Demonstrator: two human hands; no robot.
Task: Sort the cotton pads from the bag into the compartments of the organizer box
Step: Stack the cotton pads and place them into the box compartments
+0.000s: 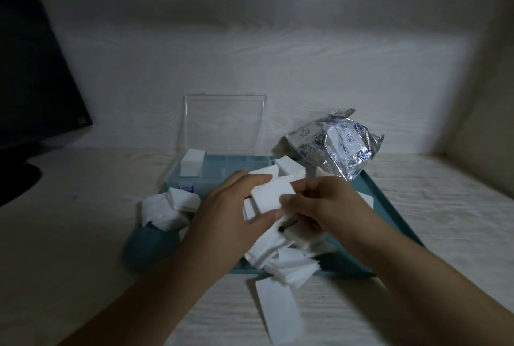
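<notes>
Between both hands sits a small stack of white square cotton pads point(271, 192), held up over the teal tray point(389, 201). The left hand point(230, 212) curls round the stack from the left, thumb below and fingers on top. The right hand point(319, 203) pinches the stack's right edge with thumb and fingers. Something small and dark point(288, 226) pokes out under the hands; I cannot tell what it is.

More loose pads point(283, 259) lie in a heap on the tray just below the hands, and another heap point(167, 206) spills over the tray's left edge. 1 long white piece point(279, 312) lies on the table point(83, 234) in front of the tray.

Behind the hands stands the clear organizer box point(189, 170) with its lid point(222, 123) up. Pads fill its back left compartment point(192, 163) and some sit at its back right. The hands hide much of the box.

Right of the box lies the crinkly silver bag point(333, 145). Its label shows the word "Content"; the other print is too small to read. A dark monitor point(36, 81) is cut off at the left.
</notes>
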